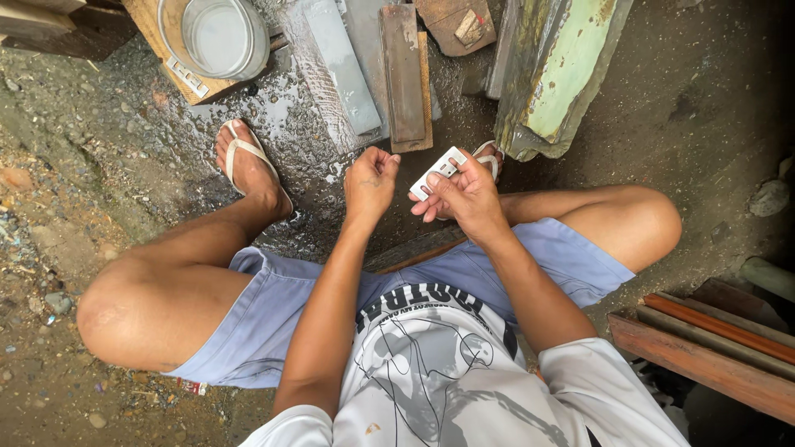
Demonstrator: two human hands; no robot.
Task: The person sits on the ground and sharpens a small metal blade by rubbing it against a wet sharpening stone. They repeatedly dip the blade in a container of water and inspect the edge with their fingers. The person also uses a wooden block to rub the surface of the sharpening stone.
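Two bare hands meet just above the wet ground between the person's knees. The right hand pinches a small flat white plate, thumb on top and fingertips under it, so the plate tilts up toward the stones. The left hand is curled shut just beside the plate's upper end, not touching it; whether it pinches something tiny I cannot tell from this angle.

Just beyond the hands lie a grey sharpening stone and a brown stone, side by side on a puddled, gritty patch. A metal bowl of water sits on a wooden board to the left, and a green-painted plank leans on the right.

The plate looks thin and possibly sharp-edged, and the grip is light: wet fingers could let it slide, nicking a fingertip or dropping it into the mud. Feet in thin sandals rest on slick ground, so a shift of weight could jolt both hands.
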